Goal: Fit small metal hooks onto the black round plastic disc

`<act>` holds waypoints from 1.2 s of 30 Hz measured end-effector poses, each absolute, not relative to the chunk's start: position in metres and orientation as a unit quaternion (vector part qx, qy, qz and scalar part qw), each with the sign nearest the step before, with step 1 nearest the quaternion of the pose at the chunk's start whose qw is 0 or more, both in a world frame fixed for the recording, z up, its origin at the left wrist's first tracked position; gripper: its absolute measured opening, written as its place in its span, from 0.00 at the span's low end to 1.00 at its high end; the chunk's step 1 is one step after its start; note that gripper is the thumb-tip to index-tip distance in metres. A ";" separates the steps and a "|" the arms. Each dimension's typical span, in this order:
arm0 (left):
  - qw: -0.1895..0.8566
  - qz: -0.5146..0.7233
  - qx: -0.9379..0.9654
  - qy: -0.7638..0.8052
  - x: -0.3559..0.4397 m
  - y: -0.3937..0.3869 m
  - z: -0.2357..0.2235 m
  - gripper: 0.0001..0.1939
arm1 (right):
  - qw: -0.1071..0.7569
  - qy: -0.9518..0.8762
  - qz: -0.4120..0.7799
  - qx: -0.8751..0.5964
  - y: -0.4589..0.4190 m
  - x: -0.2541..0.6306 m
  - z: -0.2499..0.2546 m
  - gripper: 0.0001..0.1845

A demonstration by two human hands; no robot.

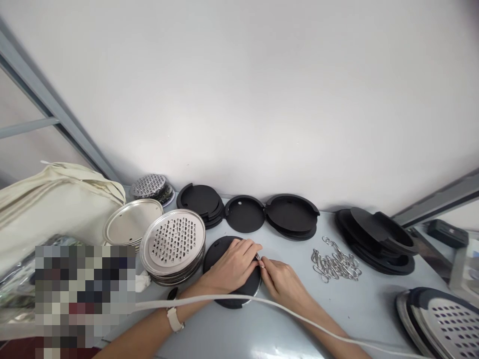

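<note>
Black disc looks light, stiff, best rim-held; left hand half-curled atop, grip unclear, right hand pinching metal at its edge.

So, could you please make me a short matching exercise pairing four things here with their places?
1. left hand
2. wire pieces
3. cream bag
4. pale strap

A. far left of the picture
B. around the left wrist
C. on a black disc
D. heaped right of the right hand

Pairs: 1-C, 2-D, 3-A, 4-B
</note>
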State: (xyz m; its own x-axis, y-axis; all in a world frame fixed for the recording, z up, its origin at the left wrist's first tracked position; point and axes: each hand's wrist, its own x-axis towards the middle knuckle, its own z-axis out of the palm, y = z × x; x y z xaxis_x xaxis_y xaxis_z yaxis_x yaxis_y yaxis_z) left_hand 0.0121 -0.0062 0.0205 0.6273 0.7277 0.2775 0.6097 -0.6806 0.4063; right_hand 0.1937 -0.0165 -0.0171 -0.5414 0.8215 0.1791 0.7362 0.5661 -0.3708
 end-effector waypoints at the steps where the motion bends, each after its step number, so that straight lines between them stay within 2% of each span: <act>1: 0.136 0.213 0.892 0.374 0.012 -0.006 0.021 0.10 | 0.168 -0.868 0.126 -0.450 -0.017 0.194 -0.017 0.13; 18: 0.166 0.255 0.873 0.382 0.011 -0.004 0.015 0.09 | 0.181 -0.859 0.146 -0.456 -0.014 0.195 -0.013 0.13; 36: 0.179 0.227 0.883 0.371 0.010 -0.004 0.021 0.04 | 0.182 -0.844 0.175 -0.473 -0.017 0.192 -0.013 0.16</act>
State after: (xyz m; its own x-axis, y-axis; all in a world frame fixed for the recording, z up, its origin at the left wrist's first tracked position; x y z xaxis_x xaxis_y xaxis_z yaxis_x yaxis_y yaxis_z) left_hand 0.0105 -0.0037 0.0205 0.6220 0.7358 0.2676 0.5730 -0.6607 0.4850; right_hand 0.1921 -0.0166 -0.0128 -0.4868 0.8619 0.1419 0.7344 0.4919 -0.4676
